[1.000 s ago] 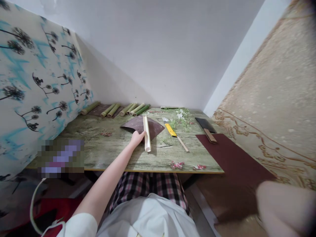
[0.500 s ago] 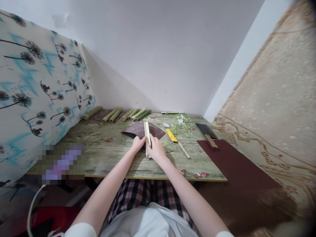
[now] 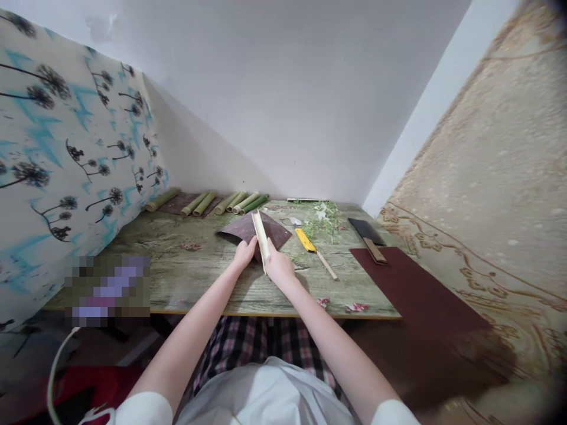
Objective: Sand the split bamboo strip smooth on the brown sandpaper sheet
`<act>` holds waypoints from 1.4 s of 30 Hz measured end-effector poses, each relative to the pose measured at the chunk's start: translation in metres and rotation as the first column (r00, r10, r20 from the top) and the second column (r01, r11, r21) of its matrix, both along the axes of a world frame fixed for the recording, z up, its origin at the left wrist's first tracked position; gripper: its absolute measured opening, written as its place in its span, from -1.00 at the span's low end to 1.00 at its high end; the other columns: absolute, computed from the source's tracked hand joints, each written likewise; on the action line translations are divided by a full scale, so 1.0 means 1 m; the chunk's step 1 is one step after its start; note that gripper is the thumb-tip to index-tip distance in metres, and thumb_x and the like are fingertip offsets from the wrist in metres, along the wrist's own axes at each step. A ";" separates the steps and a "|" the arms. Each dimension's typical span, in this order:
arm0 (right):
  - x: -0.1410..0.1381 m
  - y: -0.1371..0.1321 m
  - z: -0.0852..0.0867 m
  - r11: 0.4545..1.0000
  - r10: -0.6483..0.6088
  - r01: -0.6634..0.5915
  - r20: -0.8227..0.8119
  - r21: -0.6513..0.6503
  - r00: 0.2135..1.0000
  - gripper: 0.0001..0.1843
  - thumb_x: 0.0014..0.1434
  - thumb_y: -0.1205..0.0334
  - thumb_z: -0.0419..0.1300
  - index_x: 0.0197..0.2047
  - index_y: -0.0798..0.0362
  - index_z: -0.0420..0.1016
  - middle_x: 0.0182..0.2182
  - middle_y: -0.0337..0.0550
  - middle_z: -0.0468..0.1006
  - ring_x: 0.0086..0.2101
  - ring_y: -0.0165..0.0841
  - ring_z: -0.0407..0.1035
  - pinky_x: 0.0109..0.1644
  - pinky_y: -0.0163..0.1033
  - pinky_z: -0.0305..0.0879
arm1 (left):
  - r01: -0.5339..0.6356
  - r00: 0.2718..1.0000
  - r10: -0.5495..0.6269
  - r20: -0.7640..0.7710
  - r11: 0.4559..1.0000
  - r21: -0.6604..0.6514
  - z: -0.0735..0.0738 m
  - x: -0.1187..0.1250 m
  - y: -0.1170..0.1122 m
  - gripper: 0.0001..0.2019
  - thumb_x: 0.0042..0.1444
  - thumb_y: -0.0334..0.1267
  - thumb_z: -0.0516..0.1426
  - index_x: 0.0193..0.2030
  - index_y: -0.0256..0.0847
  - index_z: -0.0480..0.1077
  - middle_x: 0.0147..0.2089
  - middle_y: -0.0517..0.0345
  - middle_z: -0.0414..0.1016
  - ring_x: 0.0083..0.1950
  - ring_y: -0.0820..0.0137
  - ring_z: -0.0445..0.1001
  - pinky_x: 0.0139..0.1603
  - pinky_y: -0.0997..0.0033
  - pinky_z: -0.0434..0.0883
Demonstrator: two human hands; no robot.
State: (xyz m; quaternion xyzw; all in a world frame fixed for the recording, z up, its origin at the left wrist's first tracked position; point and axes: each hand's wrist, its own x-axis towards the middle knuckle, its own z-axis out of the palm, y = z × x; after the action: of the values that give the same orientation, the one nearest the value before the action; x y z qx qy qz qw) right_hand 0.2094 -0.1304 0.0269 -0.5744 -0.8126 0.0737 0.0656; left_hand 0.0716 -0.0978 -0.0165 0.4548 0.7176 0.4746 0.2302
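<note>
Gripping the split bamboo piece (image 3: 259, 231) at centre frame, my right hand (image 3: 279, 267) closes around its near end; my left hand (image 3: 245, 255) curls against its side — grip unclear. Tilted over the brown sheet (image 3: 235, 228), it could slip, I judge, and its raw edge splinter me.
</note>
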 end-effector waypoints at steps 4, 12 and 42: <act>0.001 0.001 0.001 0.999 -0.024 0.023 0.026 0.023 0.999 -0.37 0.19 0.22 -0.15 0.25 -0.06 -0.40 -0.24 0.00 0.46 -0.26 -0.22 0.37 -0.24 -0.21 0.17 | 0.011 0.996 -0.019 0.085 0.995 0.095 0.001 0.001 0.000 -0.61 0.02 0.01 -0.06 -0.45 -0.29 0.38 -0.43 0.01 0.47 -0.31 0.30 0.43 -0.32 0.43 0.30; -0.003 -0.002 -0.007 0.998 -0.003 -0.001 0.057 0.068 0.998 -0.29 0.14 0.28 -0.11 0.25 0.02 -0.46 -0.33 0.02 0.48 -0.31 -0.19 0.39 -0.27 -0.18 0.20 | -0.014 0.997 0.013 0.074 1.000 0.015 -0.002 -0.001 0.002 -0.62 -0.02 0.02 -0.03 -0.50 -0.28 0.35 -0.47 0.01 0.44 -0.34 0.29 0.42 -0.37 0.42 0.30; 0.009 0.009 -0.014 0.969 0.045 -0.060 0.068 0.241 0.997 -0.38 0.21 0.26 -0.22 0.23 -0.19 -0.52 -0.24 -0.11 0.37 -0.35 -0.32 0.35 -0.31 -0.28 0.20 | -0.050 0.970 0.008 0.242 0.985 0.167 -0.009 -0.001 0.002 -0.62 -0.14 0.06 0.07 -0.53 -0.29 0.33 -0.53 0.06 0.40 -0.36 0.27 0.40 -0.40 0.38 0.31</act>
State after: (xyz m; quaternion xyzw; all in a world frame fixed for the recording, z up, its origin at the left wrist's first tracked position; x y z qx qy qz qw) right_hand 0.2187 -0.1210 0.0128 -0.5423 -0.8321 -0.0422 0.1081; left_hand 0.0708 -0.0954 -0.0255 0.4017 0.6471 0.5897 0.2685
